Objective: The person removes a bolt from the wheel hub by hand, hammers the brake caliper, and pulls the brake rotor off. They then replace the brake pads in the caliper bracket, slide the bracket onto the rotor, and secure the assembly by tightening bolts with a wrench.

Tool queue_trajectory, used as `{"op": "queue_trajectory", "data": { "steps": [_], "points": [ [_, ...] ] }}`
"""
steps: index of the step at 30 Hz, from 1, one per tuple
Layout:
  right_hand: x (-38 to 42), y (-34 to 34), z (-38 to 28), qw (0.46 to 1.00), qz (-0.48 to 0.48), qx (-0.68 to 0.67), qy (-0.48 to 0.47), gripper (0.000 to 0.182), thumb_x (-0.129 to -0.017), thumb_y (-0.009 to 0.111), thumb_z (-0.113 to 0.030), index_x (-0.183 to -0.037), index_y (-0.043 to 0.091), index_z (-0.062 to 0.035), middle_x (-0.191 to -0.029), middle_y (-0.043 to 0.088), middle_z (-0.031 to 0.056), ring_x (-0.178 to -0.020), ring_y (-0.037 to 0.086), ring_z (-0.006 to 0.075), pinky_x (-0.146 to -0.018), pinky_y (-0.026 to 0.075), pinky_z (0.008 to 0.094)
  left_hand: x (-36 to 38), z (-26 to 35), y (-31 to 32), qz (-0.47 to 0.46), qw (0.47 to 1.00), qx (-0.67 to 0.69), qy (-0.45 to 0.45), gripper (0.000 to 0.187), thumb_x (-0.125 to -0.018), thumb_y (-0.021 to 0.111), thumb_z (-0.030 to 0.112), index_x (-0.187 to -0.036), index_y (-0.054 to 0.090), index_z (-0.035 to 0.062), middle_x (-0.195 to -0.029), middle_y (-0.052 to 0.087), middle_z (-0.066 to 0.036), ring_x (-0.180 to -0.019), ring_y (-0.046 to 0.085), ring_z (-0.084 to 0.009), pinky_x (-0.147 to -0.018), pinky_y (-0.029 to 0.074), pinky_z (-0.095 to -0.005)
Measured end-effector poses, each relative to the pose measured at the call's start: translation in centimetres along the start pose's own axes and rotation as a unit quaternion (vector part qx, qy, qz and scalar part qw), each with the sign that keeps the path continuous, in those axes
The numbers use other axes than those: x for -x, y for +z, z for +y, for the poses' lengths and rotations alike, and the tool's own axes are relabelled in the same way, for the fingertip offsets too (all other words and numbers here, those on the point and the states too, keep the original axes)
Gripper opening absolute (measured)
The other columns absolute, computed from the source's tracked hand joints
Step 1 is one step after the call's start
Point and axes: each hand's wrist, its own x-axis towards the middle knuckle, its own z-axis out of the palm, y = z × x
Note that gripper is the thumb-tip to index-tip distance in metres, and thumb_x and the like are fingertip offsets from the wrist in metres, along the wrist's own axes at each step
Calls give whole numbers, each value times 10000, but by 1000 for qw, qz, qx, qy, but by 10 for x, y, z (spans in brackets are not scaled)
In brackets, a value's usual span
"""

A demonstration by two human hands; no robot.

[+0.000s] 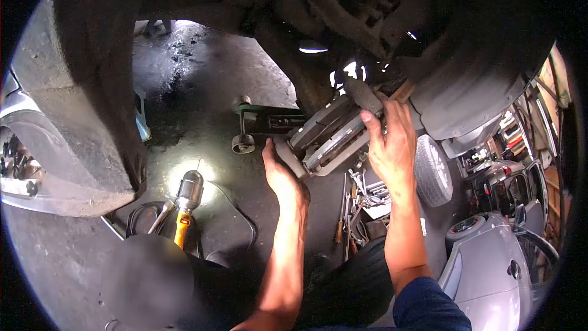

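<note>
Both hands are on a dark metal brake caliper bracket-like part [334, 132] with two parallel bars, below the dark underside of a vehicle. My left hand [285, 175] grips its lower left end, palm and thumb against it. At the upper right end, my right hand [392, 135] is wrapped round the part, with the thumb on its near side and the fingers over the top. The far side of the part, and whether it touches the vehicle behind, cannot be made out.
A lit work lamp [187, 199] with a yellow handle is on the floor at left, its cable near it. A floor jack [263, 122] is behind my left hand. Tools [361, 199] and a wheel [433, 171] lie right of centre. A bumper [73, 129] hangs at left.
</note>
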Motion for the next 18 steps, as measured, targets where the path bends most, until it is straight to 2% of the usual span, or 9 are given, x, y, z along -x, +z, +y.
{"op": "queue_trajectory", "data": {
  "steps": [7,10,11,15,18],
  "points": [
    [15,0,13,1000,4,-4,-9,416,-914,633,-293,-1177,599,28,-1094,620,193,-1053,551,375,-925,436,446,14,-9,1,-43,998,40,12,403,-972,491,385,-1182,565,49,-1097,635,-101,-1026,606,-241,-939,454,-372],
    [21,0,19,1000,18,-5,-17,424,-917,630,-311,-1182,605,20,-1125,612,181,-1074,545,363,-936,431,447,13,-17,-6,-100,993,51,26,418,-985,459,379,-1174,574,25,-1107,644,-119,-1029,607,-247,-958,444,-370],
    [22,-1,18,1000,24,1,-19,426,-918,629,-316,-1183,606,17,-1128,612,179,-1076,544,362,-938,430,447,13,-20,-3,-81,996,32,30,545,-1007,360,402,-1193,599,-51,-1120,639,-145,-987,613,-242,-918,461,-347],
    [25,-2,27,1000,22,1,-18,443,-914,636,-332,-1201,596,4,-1146,587,182,-1079,537,367,-943,422,446,5,-34,-10,-123,992,29,26,555,-1007,372,410,-1214,592,-55,-1167,632,-157,-1064,596,-252,-978,429,-361],
    [26,-2,31,1000,21,-9,-18,448,-913,640,-332,-1206,591,3,-1159,571,188,-1084,533,371,-944,418,448,7,-39,-10,-94,995,22,32,560,-1008,375,410,-1226,585,-61,-1191,624,-166,-1098,586,-259,-1007,412,-365]
  ]
}}
